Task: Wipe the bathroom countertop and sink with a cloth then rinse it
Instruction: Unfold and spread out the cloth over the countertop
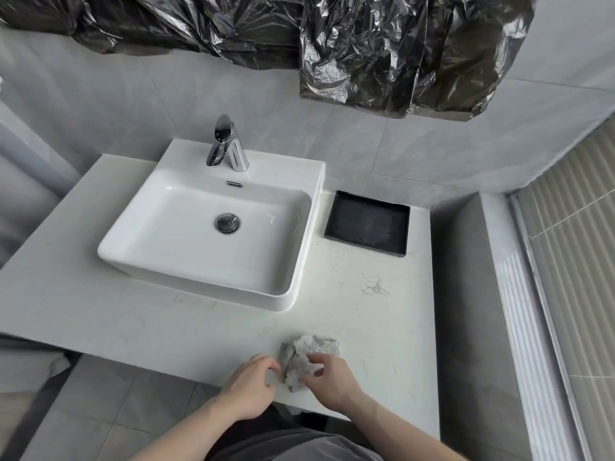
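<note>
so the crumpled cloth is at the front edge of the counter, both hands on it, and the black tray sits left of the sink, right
Not quite. In the head view the black tray sits to the right of the sink, not the left. The rest holds: the crumpled cloth lies at the front edge of the countertop, with the left hand and right hand on it.

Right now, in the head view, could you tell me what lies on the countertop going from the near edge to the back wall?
Cloth between both hands → stain → black tray → faucet on the sink's back rim.
</note>
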Available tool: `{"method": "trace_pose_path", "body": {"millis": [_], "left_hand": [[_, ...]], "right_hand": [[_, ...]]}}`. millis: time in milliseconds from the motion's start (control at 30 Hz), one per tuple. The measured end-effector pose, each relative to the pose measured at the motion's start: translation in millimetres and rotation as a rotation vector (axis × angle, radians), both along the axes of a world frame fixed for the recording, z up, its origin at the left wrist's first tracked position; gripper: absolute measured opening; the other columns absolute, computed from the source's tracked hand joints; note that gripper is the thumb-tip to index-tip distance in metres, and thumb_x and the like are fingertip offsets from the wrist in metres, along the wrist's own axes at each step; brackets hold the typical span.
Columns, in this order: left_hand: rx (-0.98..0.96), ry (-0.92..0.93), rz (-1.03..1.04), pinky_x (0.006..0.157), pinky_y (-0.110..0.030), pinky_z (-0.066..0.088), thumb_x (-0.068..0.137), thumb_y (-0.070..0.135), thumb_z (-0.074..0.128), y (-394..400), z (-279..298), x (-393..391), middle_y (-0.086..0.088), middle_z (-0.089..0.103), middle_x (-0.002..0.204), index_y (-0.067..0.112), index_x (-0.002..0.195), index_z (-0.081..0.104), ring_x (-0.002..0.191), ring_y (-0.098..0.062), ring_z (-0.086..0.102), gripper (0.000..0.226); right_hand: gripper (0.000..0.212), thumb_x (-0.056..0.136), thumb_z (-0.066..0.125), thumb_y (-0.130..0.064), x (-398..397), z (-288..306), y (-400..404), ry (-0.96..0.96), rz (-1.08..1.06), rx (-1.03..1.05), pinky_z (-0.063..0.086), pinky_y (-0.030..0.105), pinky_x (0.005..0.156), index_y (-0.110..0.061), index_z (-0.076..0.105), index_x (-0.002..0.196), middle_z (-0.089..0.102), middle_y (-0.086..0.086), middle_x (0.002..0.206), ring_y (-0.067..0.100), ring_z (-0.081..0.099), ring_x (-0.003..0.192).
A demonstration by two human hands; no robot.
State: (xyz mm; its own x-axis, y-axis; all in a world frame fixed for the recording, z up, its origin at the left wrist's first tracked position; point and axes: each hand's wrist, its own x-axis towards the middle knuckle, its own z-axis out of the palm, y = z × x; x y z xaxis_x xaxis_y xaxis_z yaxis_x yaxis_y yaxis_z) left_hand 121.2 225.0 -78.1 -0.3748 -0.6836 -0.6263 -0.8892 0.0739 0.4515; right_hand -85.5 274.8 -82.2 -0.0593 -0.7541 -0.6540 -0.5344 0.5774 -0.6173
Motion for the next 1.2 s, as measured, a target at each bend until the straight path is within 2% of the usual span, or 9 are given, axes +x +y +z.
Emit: {"method": "trace_pose_path", "body": {"millis": [200,367,467,567,667,767,967,1100,1200], "left_hand": [[0.074,0.015,0.051,0.099,-0.026,0.041,0.088,0.019,0.052,-2,-1,-13,0.013,0.048,0.125,0.042,0.110,0.051,0.109,-0.010,0.050,0.032],[0.136,-0.009,0.066,0.099,-0.025,0.042,0.087,0.023,0.052,-13,0,-26,0.008,0.050,0.131,0.035,0.119,0.055,0.117,-0.014,0.053,0.034],[0.149,0.006,0.101,0.097,-0.025,0.046,0.082,0.025,0.054,-23,2,-33,0.010,0.051,0.129,0.035,0.122,0.056,0.113,-0.011,0.056,0.041],[0.133,0.093,0.177,0.089,-0.021,0.048,0.082,0.024,0.054,-33,12,-46,0.014,0.055,0.130,0.034,0.124,0.057,0.108,-0.006,0.059,0.043],[0.154,0.232,0.260,0.090,-0.024,0.052,0.087,0.027,0.058,-49,30,-68,0.016,0.058,0.129,0.033,0.120,0.057,0.103,-0.004,0.062,0.034],[0.299,0.416,0.423,0.089,-0.035,0.059,0.078,0.047,0.066,-72,57,-99,0.017,0.057,0.126,0.030,0.125,0.056,0.106,-0.010,0.066,0.051],[0.674,0.607,0.633,0.100,-0.039,0.054,0.076,0.064,0.070,-143,74,-167,0.005,0.063,0.128,0.026,0.126,0.061,0.118,-0.018,0.063,0.063],[0.827,0.689,0.792,0.100,-0.042,0.055,0.081,0.046,0.074,-190,62,-202,-0.005,0.071,0.114,0.016,0.117,0.069,0.109,-0.026,0.071,0.047],[0.636,0.703,0.800,0.075,-0.032,0.061,0.086,0.020,0.071,-222,63,-231,-0.005,0.075,0.110,0.016,0.111,0.073,0.093,-0.021,0.073,0.026]], "right_hand": [[0.053,0.092,0.065,-0.040,-27,-18,14,0.215,-0.318,-0.017,0.050,0.031,0.091,-0.022,0.047,0.139,0.057,-0.004,0.128,0.016,0.058,0.113],[0.040,0.089,0.069,-0.033,-22,-24,0,0.093,-0.346,0.161,0.047,0.021,0.058,-0.019,0.050,0.121,0.063,-0.010,0.089,0.007,0.062,0.077],[0.020,0.082,0.065,-0.026,-27,-12,-17,-0.043,-0.442,0.156,0.052,0.029,0.059,-0.015,0.067,0.098,0.071,-0.003,0.082,0.012,0.063,0.069],[0.016,0.078,0.060,-0.021,-43,26,-35,-0.282,-0.546,0.039,0.046,0.034,0.054,-0.008,0.059,0.088,0.072,0.011,0.069,0.023,0.058,0.056],[0.011,0.086,0.052,-0.001,-71,64,-54,-0.460,-0.571,-0.049,0.045,0.034,0.056,-0.006,0.049,0.095,0.073,0.027,0.075,0.028,0.059,0.056],[0.010,0.094,0.052,0.004,-103,89,-75,-0.563,-0.649,-0.106,0.051,0.034,0.056,0.000,0.053,0.103,0.074,0.022,0.080,0.031,0.069,0.065],[0.024,0.098,0.051,0.001,-154,105,-125,-0.853,-0.795,-0.107,0.060,0.049,0.085,0.003,0.060,0.120,0.072,0.029,0.110,0.041,0.071,0.097],[0.033,0.097,0.050,0.002,-179,96,-165,-0.876,-0.878,-0.083,0.061,0.039,0.075,0.000,0.059,0.128,0.071,0.029,0.120,0.038,0.072,0.099],[0.029,0.095,0.054,0.003,-197,87,-195,-0.786,-0.894,-0.089,0.061,0.038,0.069,-0.001,0.062,0.123,0.074,0.023,0.108,0.034,0.074,0.090]]}}
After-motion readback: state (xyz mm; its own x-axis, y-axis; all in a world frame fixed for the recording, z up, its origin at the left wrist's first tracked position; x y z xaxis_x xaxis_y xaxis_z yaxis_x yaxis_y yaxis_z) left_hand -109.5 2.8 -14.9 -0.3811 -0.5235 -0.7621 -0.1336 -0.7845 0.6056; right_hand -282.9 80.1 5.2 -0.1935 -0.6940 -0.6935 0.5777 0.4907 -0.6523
